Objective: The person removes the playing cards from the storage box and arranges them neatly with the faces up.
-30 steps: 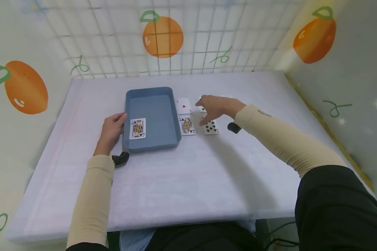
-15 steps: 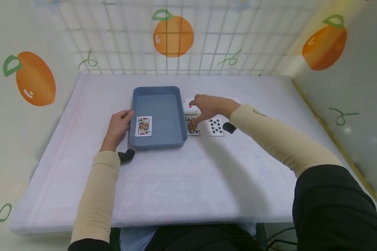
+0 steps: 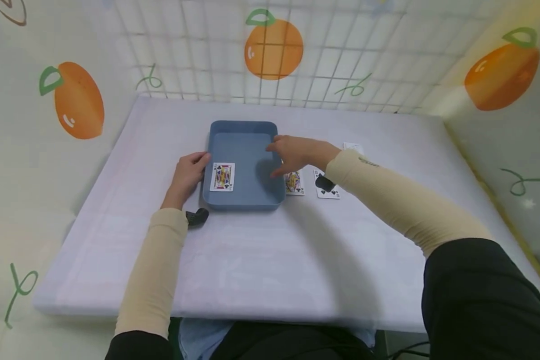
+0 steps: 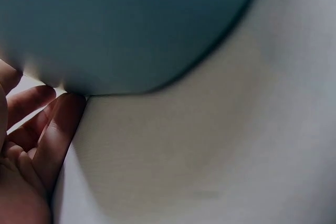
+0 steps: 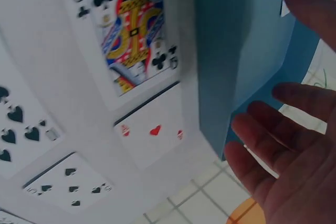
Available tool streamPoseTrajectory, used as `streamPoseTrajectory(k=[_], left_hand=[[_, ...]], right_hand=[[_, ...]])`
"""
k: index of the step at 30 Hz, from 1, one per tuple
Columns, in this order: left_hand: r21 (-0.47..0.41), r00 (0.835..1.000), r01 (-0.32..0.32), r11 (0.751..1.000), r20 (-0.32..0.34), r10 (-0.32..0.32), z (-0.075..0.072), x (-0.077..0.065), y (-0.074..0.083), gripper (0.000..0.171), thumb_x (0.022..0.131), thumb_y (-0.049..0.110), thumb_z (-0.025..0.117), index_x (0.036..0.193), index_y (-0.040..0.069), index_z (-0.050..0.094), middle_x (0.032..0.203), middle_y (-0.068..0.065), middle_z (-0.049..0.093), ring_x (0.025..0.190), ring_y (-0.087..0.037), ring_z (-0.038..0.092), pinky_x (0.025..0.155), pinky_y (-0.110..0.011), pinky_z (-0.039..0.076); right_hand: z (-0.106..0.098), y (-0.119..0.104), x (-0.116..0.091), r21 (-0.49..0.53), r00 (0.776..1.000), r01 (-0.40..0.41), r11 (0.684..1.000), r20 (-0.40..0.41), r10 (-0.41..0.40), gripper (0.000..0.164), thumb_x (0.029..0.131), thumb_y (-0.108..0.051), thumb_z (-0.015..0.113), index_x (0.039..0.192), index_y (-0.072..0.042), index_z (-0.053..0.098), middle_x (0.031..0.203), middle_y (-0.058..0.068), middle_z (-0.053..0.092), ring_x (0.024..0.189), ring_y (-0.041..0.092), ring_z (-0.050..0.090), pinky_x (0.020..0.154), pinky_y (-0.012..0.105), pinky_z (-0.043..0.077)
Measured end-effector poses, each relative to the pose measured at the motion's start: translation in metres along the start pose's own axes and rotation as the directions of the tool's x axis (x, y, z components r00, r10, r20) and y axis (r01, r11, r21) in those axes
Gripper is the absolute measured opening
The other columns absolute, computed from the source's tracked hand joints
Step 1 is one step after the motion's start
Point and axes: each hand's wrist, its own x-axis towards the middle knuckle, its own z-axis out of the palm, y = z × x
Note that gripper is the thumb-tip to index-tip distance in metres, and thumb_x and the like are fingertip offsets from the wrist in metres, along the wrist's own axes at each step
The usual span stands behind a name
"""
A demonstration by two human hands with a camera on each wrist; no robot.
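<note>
In the head view my left hand (image 3: 189, 175) touches the left side of a blue tray (image 3: 244, 204), its fingertips on the outer wall. The fingers look relaxed in the left wrist view. Over the tray's right rim is my right hand (image 3: 293, 152), fingers spread and nothing held. A clubs face card (image 3: 222, 177) lies face up inside the tray, lower left. Beside the tray's right wall, the right wrist view shows a queen of clubs (image 5: 131, 32) and an ace of hearts (image 5: 155, 127); the right hand hides the ace from the head view.
A five of spades (image 5: 73, 186) and a larger spade card (image 5: 16, 114) lie farther from the tray. Another white card (image 3: 353, 146) sits near the right sleeve. A white cloth covers the table (image 3: 234, 265), with a wire grid (image 3: 333, 55) behind it.
My right hand has moved left, from over the spade cards to above the tray's right rim. My left hand stays at the tray's left side. The head view has shifted.
</note>
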Motion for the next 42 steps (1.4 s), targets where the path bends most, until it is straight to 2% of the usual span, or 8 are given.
streamPoseTrajectory(k=[6,13,18,22,26,34,42], left_hand=[[0.006,1.000,-0.008,1.000,0.010,0.008,0.001,0.004,-0.004,0.050,0.102,0.037,0.055,0.141,0.006,0.054,0.136,-0.014,0.057,0.119,-0.026,0.057,0.095,-0.038,0.053],[0.013,0.999,-0.049,0.999,-0.002,0.049,-0.002,0.007,-0.003,0.047,0.102,0.035,0.056,0.138,0.004,0.056,0.131,-0.015,0.060,0.114,-0.025,0.060,0.092,-0.038,0.055],[0.009,0.998,-0.066,0.998,0.012,0.066,-0.002,0.009,-0.002,0.047,0.102,0.033,0.056,0.138,0.004,0.056,0.131,-0.015,0.060,0.113,-0.025,0.060,0.091,-0.037,0.055],[-0.003,0.998,-0.069,0.998,0.013,0.069,-0.003,0.009,-0.004,0.046,0.102,0.033,0.056,0.138,0.004,0.056,0.132,-0.015,0.060,0.114,-0.025,0.060,0.092,-0.037,0.055],[0.004,0.998,-0.066,0.998,0.019,0.066,-0.006,0.008,-0.006,0.048,0.102,0.035,0.056,0.139,0.005,0.055,0.134,-0.014,0.059,0.117,-0.024,0.059,0.093,-0.036,0.054],[0.034,0.997,-0.073,0.997,0.010,0.073,-0.006,0.011,-0.005,0.047,0.102,0.034,0.056,0.139,0.006,0.056,0.134,-0.012,0.060,0.119,-0.022,0.058,0.094,-0.035,0.053],[0.043,0.997,-0.078,0.996,-0.005,0.078,-0.008,0.013,-0.007,0.046,0.101,0.034,0.057,0.138,0.006,0.057,0.133,-0.012,0.061,0.113,-0.022,0.060,0.092,-0.036,0.055]], right_hand=[[0.001,-0.013,0.017,-0.016,0.999,0.031,0.999,0.030,-0.030,0.078,0.088,-0.040,0.073,0.144,0.006,0.044,0.135,0.025,0.048,0.125,0.035,0.048,0.110,0.044,0.039],[-0.001,-0.027,0.035,-0.048,0.996,0.081,0.996,0.041,-0.079,0.079,0.087,-0.040,0.074,0.143,0.007,0.044,0.134,0.026,0.049,0.125,0.037,0.047,0.109,0.046,0.039],[-0.003,-0.037,0.047,-0.047,0.995,0.088,0.995,0.053,-0.085,0.078,0.088,-0.041,0.074,0.143,0.006,0.045,0.138,0.025,0.048,0.128,0.036,0.046,0.111,0.046,0.037],[0.000,-0.047,0.060,-0.040,0.995,0.077,0.996,0.061,-0.074,0.076,0.088,-0.041,0.073,0.144,0.002,0.046,0.139,0.022,0.050,0.127,0.033,0.048,0.111,0.044,0.038],[0.001,-0.059,0.074,-0.062,0.994,0.088,0.994,0.070,-0.083,0.076,0.088,-0.044,0.073,0.144,0.000,0.047,0.131,0.019,0.054,0.118,0.029,0.053,0.105,0.041,0.044],[0.002,-0.071,0.088,-0.088,0.995,0.060,0.994,0.085,-0.052,0.080,0.085,-0.052,0.073,0.142,-0.002,0.049,0.121,0.016,0.054,0.104,0.025,0.053,0.094,0.040,0.049],[0.004,-0.078,0.103,-0.107,0.994,0.036,0.994,0.104,-0.025,0.086,0.084,-0.058,0.071,0.143,-0.001,0.047,0.124,0.016,0.051,0.107,0.027,0.050,0.096,0.042,0.047]])
